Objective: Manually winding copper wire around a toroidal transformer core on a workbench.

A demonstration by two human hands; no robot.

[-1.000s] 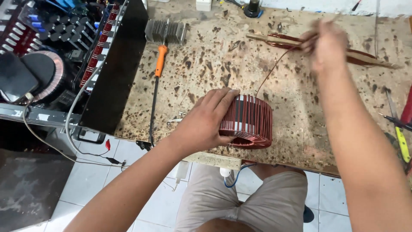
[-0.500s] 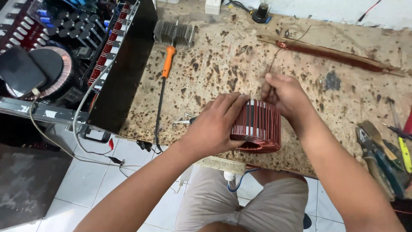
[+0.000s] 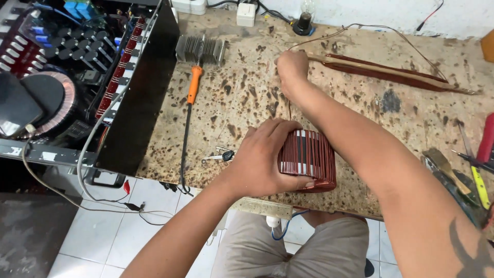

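Two hands (image 3: 267,162) on ribbed copper coil (image 3: 309,159)

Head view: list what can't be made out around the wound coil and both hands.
- Wound coil: its near-left side is hidden under the left hand.
- Right hand: fingertips curl away, so the grip on the thin wire is unseen.
- Hand tools: cut off by the right edge.
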